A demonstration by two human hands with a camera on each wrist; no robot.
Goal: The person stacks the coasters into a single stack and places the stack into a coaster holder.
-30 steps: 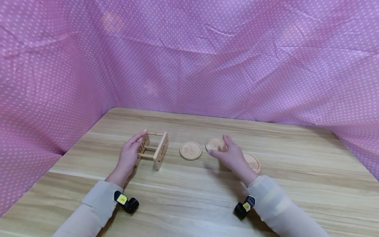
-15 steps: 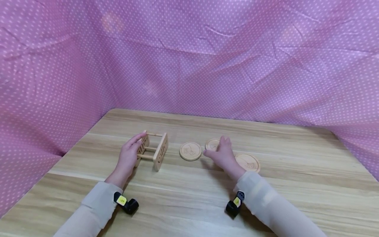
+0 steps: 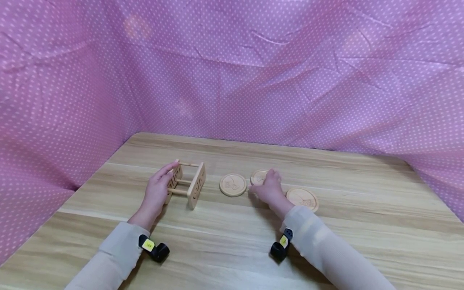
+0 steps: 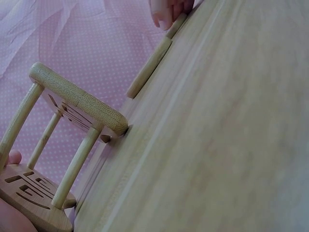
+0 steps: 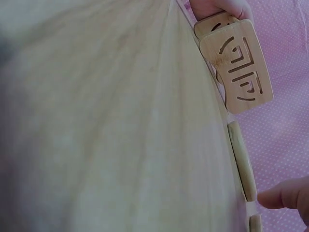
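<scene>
My left hand [image 3: 156, 190] grips the left side panel of a wooden coaster rack [image 3: 196, 186], with fingers on its top edge. The rack stands on the table, its two carved panels joined by round rods. My right hand [image 3: 270, 189] reaches low over the middle round wooden coaster [image 3: 258, 177] and hides part of it. In the right wrist view the thumb [image 5: 282, 194] is extended, its tip at coaster height. Another engraved coaster [image 3: 233, 185] lies flat between the rack and the right hand. A third coaster [image 3: 302, 199] lies right of that hand, nearer the wrist.
The light wood table [image 3: 217, 249] carries everything. A pink cloth with white dots [image 3: 232, 80] hangs behind it and at both sides. Small black cameras with yellow labels are strapped to the left cuff [image 3: 154, 247] and the right cuff [image 3: 281, 245].
My right hand has moved left and down over the middle coaster, its fingers drawing closer together, uncovering more of the right coaster. The left hand and the rack have stayed put.
</scene>
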